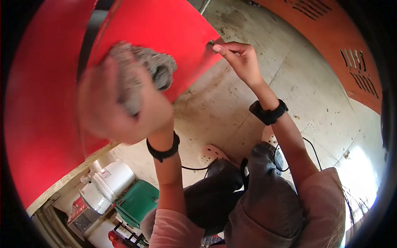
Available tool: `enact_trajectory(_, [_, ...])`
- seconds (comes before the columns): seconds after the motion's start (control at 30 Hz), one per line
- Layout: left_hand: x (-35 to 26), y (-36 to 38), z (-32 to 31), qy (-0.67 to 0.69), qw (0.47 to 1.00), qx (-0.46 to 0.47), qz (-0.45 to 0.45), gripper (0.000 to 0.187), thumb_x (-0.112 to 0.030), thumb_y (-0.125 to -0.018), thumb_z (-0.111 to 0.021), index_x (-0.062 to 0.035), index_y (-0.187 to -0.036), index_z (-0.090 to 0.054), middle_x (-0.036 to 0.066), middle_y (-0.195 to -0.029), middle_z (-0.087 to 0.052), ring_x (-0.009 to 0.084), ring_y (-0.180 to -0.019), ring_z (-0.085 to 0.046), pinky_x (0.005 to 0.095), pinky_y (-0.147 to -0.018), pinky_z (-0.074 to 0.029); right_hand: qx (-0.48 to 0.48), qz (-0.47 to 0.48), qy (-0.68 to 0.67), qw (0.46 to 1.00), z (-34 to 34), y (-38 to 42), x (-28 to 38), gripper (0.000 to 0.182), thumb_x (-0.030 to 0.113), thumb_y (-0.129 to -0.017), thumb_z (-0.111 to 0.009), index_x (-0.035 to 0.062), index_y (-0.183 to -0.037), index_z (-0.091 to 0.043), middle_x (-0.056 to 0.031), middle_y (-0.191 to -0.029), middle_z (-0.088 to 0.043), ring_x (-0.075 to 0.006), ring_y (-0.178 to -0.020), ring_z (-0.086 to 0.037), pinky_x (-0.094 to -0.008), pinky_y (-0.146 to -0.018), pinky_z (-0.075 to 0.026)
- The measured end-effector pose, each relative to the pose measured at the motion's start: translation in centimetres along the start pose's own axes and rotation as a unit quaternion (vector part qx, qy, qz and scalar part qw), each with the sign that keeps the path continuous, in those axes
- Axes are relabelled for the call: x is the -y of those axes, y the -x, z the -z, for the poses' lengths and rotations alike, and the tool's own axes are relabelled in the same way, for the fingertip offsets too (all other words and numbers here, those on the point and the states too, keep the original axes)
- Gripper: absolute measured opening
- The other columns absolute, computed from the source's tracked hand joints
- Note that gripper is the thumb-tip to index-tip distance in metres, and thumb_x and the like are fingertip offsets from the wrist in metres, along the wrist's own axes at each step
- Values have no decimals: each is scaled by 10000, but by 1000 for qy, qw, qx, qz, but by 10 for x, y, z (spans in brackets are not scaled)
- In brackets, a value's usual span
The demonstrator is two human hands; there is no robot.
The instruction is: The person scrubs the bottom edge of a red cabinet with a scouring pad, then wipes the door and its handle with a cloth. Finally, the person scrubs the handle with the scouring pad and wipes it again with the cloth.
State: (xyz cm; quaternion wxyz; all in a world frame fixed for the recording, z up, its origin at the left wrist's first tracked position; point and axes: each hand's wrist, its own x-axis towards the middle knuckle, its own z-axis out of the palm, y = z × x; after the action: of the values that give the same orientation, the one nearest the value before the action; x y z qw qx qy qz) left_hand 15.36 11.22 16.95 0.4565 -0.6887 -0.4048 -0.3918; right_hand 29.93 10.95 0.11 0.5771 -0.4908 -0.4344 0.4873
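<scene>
A crumpled grey rag (159, 68) lies against the red door panel (165, 25). My left hand (128, 103), smeared by motion, grips the rag from the near side, and its fingers partly cover it. At the panel's right corner, a small dark metal knob (211, 42) sticks out. Thumb and fingers of my right hand (237, 58) are pinched on that knob. Black bands circle both of my wrists.
A wider red surface (41, 115) fills the left side. Below it stand white buckets (113, 177), a green container (138, 202) and other items. An orange slotted panel (347, 45) rises at upper right. The stained floor (289, 70) lies beneath; a black cable (194, 168) runs near my legs.
</scene>
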Motion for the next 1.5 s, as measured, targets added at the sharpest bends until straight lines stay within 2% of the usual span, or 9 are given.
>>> enact_trajectory(0.2, [-20, 25, -26, 100, 994, 15, 31, 273, -28, -603, -767, -52, -857, -670, 64, -859, -583, 200, -782, -574, 298, -659, -483, 0, -30, 39, 999, -3, -6, 2, 243, 214, -815, -646, -22, -869, -662, -15, -737, -638, -40, -687, -493, -206, -638, -418])
enact_trajectory(0.33, [-16, 46, -41, 75, 989, 83, -98, 248, -145, -678, -723, -100, -917, -680, 34, -749, -588, 167, -678, -593, 257, -497, -461, 1, -23, 19, 1000, -6, -11, -4, 227, 194, -820, -639, -25, -877, -659, 0, -757, -639, -32, -693, -495, -194, -644, -420])
enact_trajectory(0.4, [-26, 65, -56, 106, 979, 83, -150, 119, -86, -726, -649, -83, -845, -638, 15, -788, -578, 116, -518, -491, 241, -387, -352, -10, 12, -23, 1000, -11, -13, -11, 230, 205, -806, -651, -18, -860, -663, -3, -700, -617, -30, -651, -467, -200, -600, -408])
enact_trajectory(0.57, [-33, 143, -63, 142, 957, 195, -162, 78, -131, -739, -597, -118, -696, -534, -1, -751, -521, 114, -520, -474, 249, -411, -363, 26, -7, -21, 999, -5, -24, -6, 228, 222, -780, -676, -3, -821, -671, -22, -618, -606, -24, -594, -443, -209, -540, -398])
enact_trajectory(0.77, [-26, 229, -48, 183, 879, 407, -172, 73, -147, -696, -557, -124, -759, -531, 10, -776, -490, 127, -597, -524, 279, -475, -429, 56, -15, -23, 998, 3, -20, 2, 209, 185, -789, -669, -24, -787, -664, -21, -667, -631, -27, -628, -476, -196, -577, -407])
enact_trajectory(0.87, [-21, 276, -32, 236, 777, 557, -177, 144, -134, -676, -553, -121, -819, -551, 3, -776, -470, 140, -627, -545, 276, -492, -450, 43, -26, -6, 999, 4, -11, 3, 196, 170, -796, -663, -26, -782, -663, -13, -698, -639, -32, -652, -490, -193, -607, -414])
enact_trajectory(1.1, [-10, 125, 15, 218, 919, 279, -174, 130, -122, -731, -558, -98, -847, -609, 59, -876, -585, 115, -542, -517, 242, -475, -412, 46, -31, -22, 998, 1, -12, 4, 181, 161, -814, -644, -17, -790, -665, -13, -741, -646, -38, -705, -520, -205, -680, -427])
enact_trajectory(1.33, [38, 24, 42, 111, 988, 94, 46, 326, -109, -597, -769, -94, -900, -650, 124, -860, -619, 237, -697, -600, 334, -618, -490, 25, -58, -3, 998, 5, 0, 4, 224, 217, -820, -645, -2, -776, -668, 70, -606, -477, -17, -555, -346, -184, -498, -284])
enact_trajectory(1.5, [41, 25, 24, -5, 995, 14, -100, 298, -104, -606, -764, -118, -882, -654, 66, -933, -569, 247, -793, -523, 312, -627, -465, -4, -29, -1, 1000, 1, 4, -1, 220, 212, -820, -646, -5, -790, -668, 91, -586, -422, -14, -538, -303, -189, -471, -243])
